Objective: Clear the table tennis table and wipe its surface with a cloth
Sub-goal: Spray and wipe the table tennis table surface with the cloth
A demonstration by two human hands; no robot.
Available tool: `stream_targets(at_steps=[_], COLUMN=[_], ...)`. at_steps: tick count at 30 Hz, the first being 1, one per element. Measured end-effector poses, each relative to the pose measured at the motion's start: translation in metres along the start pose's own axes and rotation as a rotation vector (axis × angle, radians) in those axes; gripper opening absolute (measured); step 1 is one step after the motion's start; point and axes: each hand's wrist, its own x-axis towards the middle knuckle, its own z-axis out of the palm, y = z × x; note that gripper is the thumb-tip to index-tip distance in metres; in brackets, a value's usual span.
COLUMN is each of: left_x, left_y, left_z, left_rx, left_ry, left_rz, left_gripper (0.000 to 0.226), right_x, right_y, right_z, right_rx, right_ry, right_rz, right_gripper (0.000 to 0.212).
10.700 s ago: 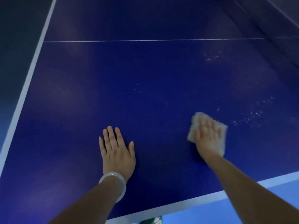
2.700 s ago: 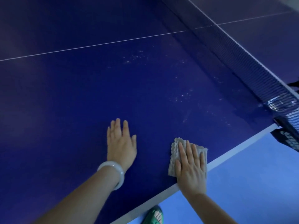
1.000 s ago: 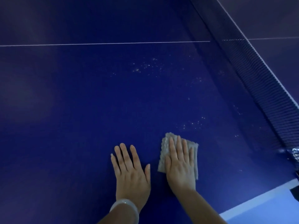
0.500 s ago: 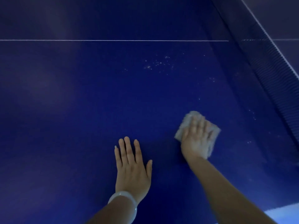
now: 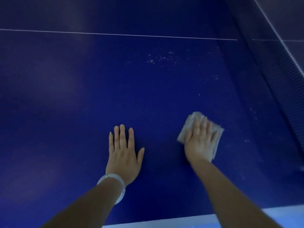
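Note:
The dark blue table tennis table [image 5: 82, 104] fills the view. My right hand [image 5: 199, 143] lies flat on a small grey cloth [image 5: 190, 124] and presses it onto the surface at the centre right. The cloth shows around the fingers and along the hand's right side. My left hand [image 5: 123, 152] rests palm down on the bare table to the left of the cloth, fingers spread, a pale bangle on its wrist. White specks [image 5: 161, 59] dot the surface beyond the cloth.
The net [image 5: 283, 71] runs diagonally along the right side. A thin white centre line [image 5: 115, 34] crosses the table at the top. The table's white near edge [image 5: 164, 222] shows at the bottom, with light blue floor beyond it.
In the last second my right hand slid the cloth up and to the right, away from my left hand, then drew it slightly back. The left hand stayed planted.

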Motion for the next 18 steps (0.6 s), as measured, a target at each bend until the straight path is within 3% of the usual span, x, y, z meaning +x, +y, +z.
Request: stream_targets(at_steps=[3, 5, 7, 9, 11, 13, 18], left_x=[0.0, -0.001, -0.001, -0.001, -0.001, 0.0, 0.003], left_y=[0.001, 0.001, 0.001, 0.003, 0.004, 0.005, 0.045], left_z=[-0.002, -0.003, -0.004, -0.005, -0.007, -0.011, -0.016], left_rx=[-0.014, -0.007, 0.004, 0.024, 0.039, 0.013, -0.038], left_ry=[0.022, 0.029, 0.021, 0.005, -0.006, -0.013, 0.062], left_rz=[0.016, 0.018, 0.015, 0.012, 0.004, 0.008, 0.297], left_gripper=[0.077, 0.077, 0.077, 0.078, 0.08, 0.082, 0.068], right_x=[-0.077, -0.107, -0.111, -0.105, -0.095, -0.093, -0.123], right_y=[0.003, 0.034, 0.075, 0.112, 0.13, 0.125, 0.109], right_z=[0.01, 0.012, 0.004, -0.007, -0.01, -0.009, -0.011], right_rx=[-0.068, -0.119, -0.183, -0.193, -0.094, 0.002, -0.034], right_ry=[-0.036, -0.064, -0.047, -0.034, -0.066, -0.064, -0.066], right_rz=[-0.385, -0.524, -0.431, -0.186, 0.068, 0.19, -0.109], right_gripper=[0.059, 0.061, 0.059, 0.06, 0.056, 0.055, 0.058])
